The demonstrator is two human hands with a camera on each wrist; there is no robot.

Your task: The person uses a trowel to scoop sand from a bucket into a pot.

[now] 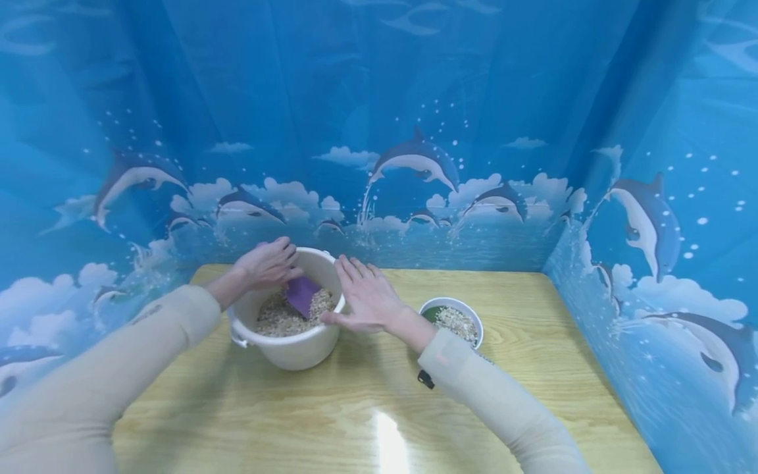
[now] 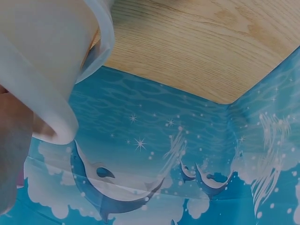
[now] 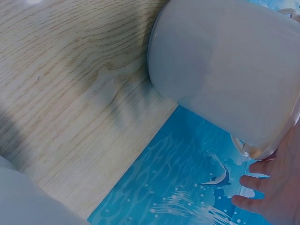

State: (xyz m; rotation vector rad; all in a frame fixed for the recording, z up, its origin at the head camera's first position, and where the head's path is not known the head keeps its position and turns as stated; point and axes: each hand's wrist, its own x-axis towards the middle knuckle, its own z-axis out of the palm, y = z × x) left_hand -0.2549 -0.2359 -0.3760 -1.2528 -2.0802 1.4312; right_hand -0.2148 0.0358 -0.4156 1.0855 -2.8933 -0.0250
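A white bucket (image 1: 299, 354) stands on the left part of the table, with beige-brown grain-like bits (image 1: 278, 321) inside. My left hand (image 1: 269, 263) reaches over its left rim and grips a purple scoop (image 1: 303, 296), whose handle is mostly hidden by the hand. The scoop's blade is down among the bits, some of which lie against it. At the bucket's right rim, my right hand (image 1: 370, 296) rests with fingers extended and thumb at the edge. In the right wrist view, that hand (image 3: 276, 187) shows straight, spread fingers beside the rim.
To the right stands a white bowl (image 1: 478, 322) with pale bits and a green patch inside, partly behind the right forearm. A small black object (image 1: 425, 379) shows below the right cuff. Blue dolphin-printed sheeting (image 1: 379, 99) surrounds the wooden table (image 1: 308, 421) at the back and sides.
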